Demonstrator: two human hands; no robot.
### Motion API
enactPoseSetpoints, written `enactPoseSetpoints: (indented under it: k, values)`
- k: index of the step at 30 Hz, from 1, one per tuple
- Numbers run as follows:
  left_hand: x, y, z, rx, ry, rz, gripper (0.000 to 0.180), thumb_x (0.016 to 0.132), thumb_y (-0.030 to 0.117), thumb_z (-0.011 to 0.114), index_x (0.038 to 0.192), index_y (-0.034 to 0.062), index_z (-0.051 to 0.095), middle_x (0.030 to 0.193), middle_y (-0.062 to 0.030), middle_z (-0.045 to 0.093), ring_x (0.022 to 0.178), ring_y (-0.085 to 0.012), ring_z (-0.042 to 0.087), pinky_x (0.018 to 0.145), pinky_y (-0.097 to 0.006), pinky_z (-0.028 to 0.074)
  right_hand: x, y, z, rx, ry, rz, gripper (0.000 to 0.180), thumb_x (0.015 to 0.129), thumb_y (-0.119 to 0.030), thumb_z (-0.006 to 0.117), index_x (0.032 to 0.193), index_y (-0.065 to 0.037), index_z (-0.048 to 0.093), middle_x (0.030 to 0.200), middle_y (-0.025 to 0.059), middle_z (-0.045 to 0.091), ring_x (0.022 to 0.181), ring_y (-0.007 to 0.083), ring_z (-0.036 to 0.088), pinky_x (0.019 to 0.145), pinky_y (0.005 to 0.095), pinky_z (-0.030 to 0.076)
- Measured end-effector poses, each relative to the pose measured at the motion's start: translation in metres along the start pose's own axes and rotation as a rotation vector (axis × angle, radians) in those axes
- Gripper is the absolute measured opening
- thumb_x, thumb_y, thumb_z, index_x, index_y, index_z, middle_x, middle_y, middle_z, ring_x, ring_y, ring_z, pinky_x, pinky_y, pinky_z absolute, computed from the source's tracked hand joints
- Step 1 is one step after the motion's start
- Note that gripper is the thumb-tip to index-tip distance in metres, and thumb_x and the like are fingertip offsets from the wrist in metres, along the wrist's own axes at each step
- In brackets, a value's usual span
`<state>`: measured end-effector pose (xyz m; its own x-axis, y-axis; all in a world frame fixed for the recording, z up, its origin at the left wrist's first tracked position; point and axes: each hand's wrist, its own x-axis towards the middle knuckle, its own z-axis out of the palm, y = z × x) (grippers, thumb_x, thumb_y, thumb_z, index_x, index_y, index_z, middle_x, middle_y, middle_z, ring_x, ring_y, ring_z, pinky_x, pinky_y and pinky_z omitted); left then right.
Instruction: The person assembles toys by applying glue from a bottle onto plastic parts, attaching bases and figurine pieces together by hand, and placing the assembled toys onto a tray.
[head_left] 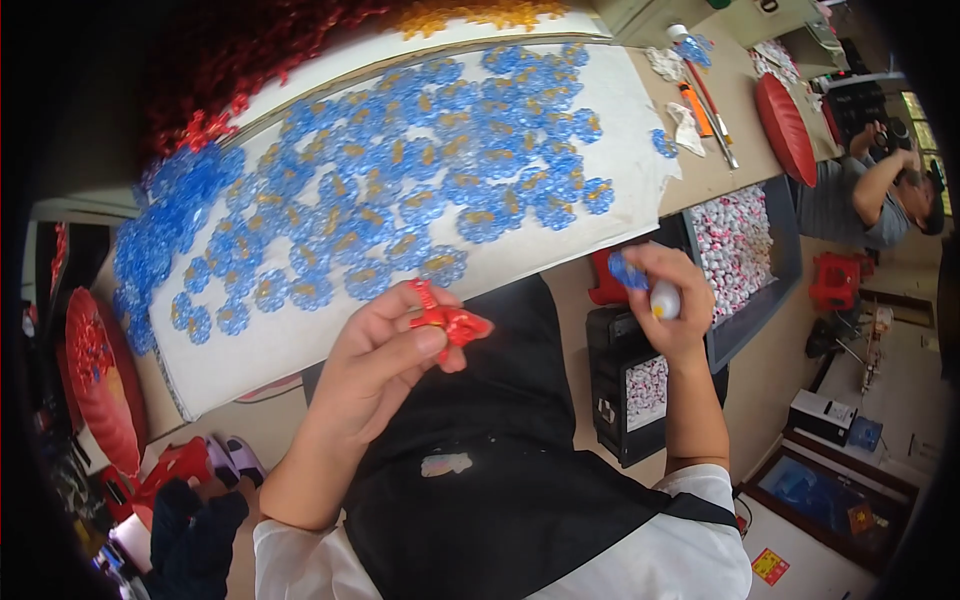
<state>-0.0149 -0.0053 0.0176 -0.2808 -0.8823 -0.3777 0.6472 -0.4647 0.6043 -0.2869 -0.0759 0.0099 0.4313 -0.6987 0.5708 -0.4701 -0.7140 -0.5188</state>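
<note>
Progress seemed large: many blue flower pieces [400,190] already lay on the white board [300,340] at twelve o'clock. My left hand [385,365] pinched a red piece [450,322]; my right hand [672,300] gripped a small glue bottle [664,300] at three o'clock.

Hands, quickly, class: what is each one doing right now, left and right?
Left hand: closed, pinching a red plastic flower piece between thumb and fingers.
Right hand: closed around a small white glue bottle, with a blue flower piece at the fingertips.
</note>
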Motion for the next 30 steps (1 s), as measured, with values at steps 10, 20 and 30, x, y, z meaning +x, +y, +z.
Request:
enactPoseSetpoints:
  k: [10,20,30]
  values:
    - [-0.011,-0.001,0.0,-0.006,-0.097,-0.054,0.02,0.08,0.003,0.055,0.099,0.0008,0.052,0.085,-0.0065,0.058,0.071,-0.0119,0.056,0.066,-0.022,0.045,0.033,-0.058,0.034,0.607,-0.278,-0.01,0.023,0.065,0.002,0.066,0.088,-0.001,0.061,0.085,0.0132,0.062,0.073,0.0214,0.06,0.059,0.0267,0.048]
    - [-0.016,-0.001,-0.004,0.032,-0.137,-0.054,0.02,0.08,0.005,0.057,0.099,0.0013,0.052,0.085,-0.0056,0.059,0.073,-0.011,0.057,0.068,-0.023,0.047,0.037,-0.065,0.043,0.599,-0.328,-0.091,0.026,0.062,-0.001,0.069,0.088,-0.003,0.063,0.087,0.0109,0.059,0.07,0.0193,0.059,0.058,0.025,0.048]
    - [-0.017,0.0,0.0,0.125,-0.098,0.021,0.021,0.075,0.0,0.059,0.094,-0.0012,0.051,0.085,-0.0107,0.06,0.07,-0.0132,0.059,0.066,-0.024,0.047,0.035,-0.067,0.044,0.543,-0.322,-0.029,0.027,0.061,-0.001,0.07,0.086,-0.002,0.062,0.083,0.0102,0.059,0.068,0.0191,0.059,0.057,0.0255,0.048]
